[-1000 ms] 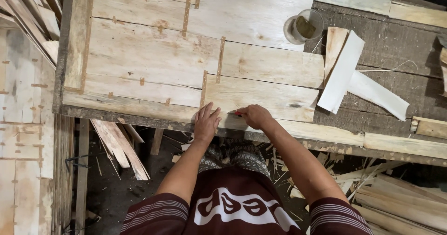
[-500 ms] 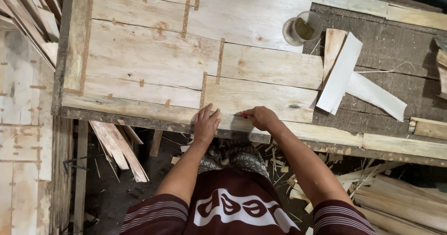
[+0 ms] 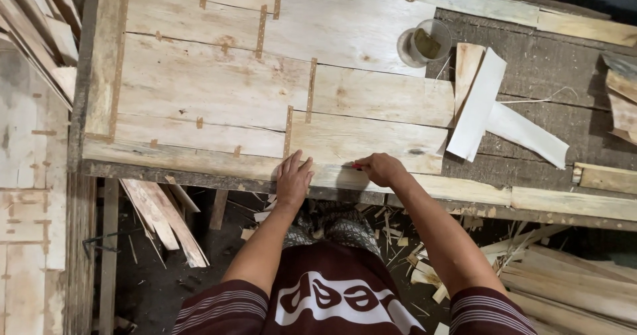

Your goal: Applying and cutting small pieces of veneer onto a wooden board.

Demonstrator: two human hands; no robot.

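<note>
**Two hands at the near edge of patched wood sheets**

At the far left, a stack of pale wood sheets (image 3: pixel 26 242) sits beside the bench (image 3: pixel 504 109), with slanted strips leaning above it. On the bench lies a broad sheet of thin wood (image 3: pixel 219 89) made of several pieces joined edge to edge, with short strips of brown tape (image 3: pixel 310 89) along the seams. Under the bench's near edge, loose offcuts (image 3: pixel 166 219) lie on the dark floor.

The left hand (image 3: pixel 293 179) rests flat on the near edge of the sheet, fingers spread and pressing down, holding nothing. Just to its right, the right hand (image 3: pixel 379 169) is curled with its grip narrow around a small red-tipped tool (image 3: pixel 357 166), whose tip touches the wood near the front edge; what kind of tool it is cannot be told.

Farther back and to the right, a clear plastic cup (image 3: pixel 424 43) stands on the bench at the sheet's border. Beside it, two white strips (image 3: pixel 491 113) lie crossed on the bare dark surface. At the far right, more wood scraps (image 3: pixel 620 103) rest near the edge.
</note>
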